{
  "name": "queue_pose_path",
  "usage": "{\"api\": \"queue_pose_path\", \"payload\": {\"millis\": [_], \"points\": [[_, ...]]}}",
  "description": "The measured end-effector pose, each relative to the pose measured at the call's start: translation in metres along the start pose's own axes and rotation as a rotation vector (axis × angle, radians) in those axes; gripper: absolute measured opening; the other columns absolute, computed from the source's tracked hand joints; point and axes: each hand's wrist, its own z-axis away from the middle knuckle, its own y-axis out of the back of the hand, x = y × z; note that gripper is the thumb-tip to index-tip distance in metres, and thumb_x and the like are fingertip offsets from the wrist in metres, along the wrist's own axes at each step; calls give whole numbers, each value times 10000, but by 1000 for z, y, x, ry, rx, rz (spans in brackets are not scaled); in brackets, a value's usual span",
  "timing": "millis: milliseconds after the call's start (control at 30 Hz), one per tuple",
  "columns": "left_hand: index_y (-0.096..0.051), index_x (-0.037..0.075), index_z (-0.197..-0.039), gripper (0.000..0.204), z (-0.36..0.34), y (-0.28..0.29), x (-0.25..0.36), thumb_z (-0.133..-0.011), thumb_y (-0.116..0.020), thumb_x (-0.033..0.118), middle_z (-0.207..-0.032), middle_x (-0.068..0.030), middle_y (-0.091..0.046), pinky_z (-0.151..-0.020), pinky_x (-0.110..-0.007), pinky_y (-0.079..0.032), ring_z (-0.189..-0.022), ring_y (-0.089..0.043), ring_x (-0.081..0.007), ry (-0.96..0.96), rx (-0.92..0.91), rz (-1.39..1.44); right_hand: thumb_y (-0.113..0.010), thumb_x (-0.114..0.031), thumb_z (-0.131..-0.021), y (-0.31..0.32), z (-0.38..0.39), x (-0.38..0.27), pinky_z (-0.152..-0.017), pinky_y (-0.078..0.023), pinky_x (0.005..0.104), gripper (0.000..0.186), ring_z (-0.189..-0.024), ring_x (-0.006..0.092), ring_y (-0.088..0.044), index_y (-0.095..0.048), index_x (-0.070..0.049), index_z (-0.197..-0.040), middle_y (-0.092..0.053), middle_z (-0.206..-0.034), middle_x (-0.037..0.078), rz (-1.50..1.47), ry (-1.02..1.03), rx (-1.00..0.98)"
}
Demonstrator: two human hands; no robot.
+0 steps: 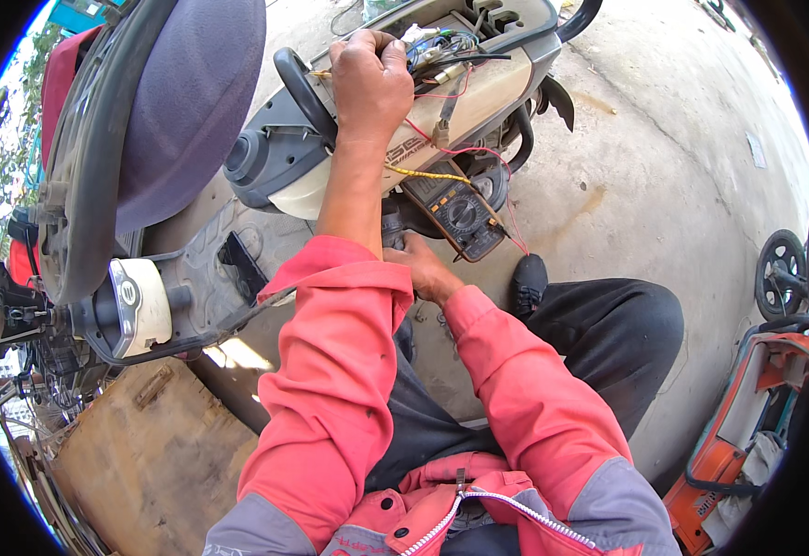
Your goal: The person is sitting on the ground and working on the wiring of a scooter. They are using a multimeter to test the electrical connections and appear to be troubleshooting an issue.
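Red jacket [330, 398] foremost — left forearm [363, 185] across scooter [307, 190] — wooden board [154, 454] alongside.

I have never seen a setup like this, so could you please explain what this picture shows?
There is no robot: a wide fisheye camera worn on the head looks down, so straight edges bend. Two arms in red sleeves reach forward. The bare left hand is at a tangle of thin coloured wires on a cream and grey plastic scooter body; its exact grip is hidden. The bare right hand is lower, beside a black rectangular multimeter with a round dial; I cannot tell whether it holds anything. Beneath is a grey concrete floor.
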Motion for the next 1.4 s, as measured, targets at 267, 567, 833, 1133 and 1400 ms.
{"api": "queue_pose_path", "payload": {"millis": [267,567,833,1133,1400], "points": [[-694,-37,-886,193,-1,1,-3,-896,-639,148,-855,-211,-675,-866,-450,-485,-958,-579,-361,-7,-4,6,-726,-175,-823,-7,8,1,-740,-567,336,375,-803,190,-675,-641,62,-1102,-694,-960,127,-335,-81,-90],[-697,-36,-894,199,-1,0,-4,-901,-635,153,-866,-220,-672,-873,-455,-480,-968,-581,-369,1,-10,0,-658,-82,-859,15,12,4,-483,-461,308,166,-548,125,-508,-511,-50,-790,-512,-684,28,-630,-143,-117],[-697,-36,-908,207,-1,1,-3,-905,-633,160,-885,-228,-669,-879,-453,-480,-974,-583,-369,0,-13,-11,-660,-117,-878,28,1,16,-494,-495,312,154,-561,127,-539,-530,-52,-829,-525,-710,28,-595,-102,-182],[-698,-29,-904,197,0,2,-3,-905,-635,158,-880,-219,-670,-875,-447,-484,-977,-585,-362,18,-15,-8,-697,-133,-862,26,4,14,-476,-496,299,179,-563,127,-564,-547,-35,-856,-543,-725,35,-410,-16,-76],[-696,-32,-903,195,0,2,-1,-903,-638,154,-880,-218,-675,-872,-448,-486,-971,-586,-363,14,-11,8,-693,-132,-864,25,7,9,-486,-500,298,187,-569,139,-565,-539,-26,-876,-558,-740,49,-371,-19,-40]]}}
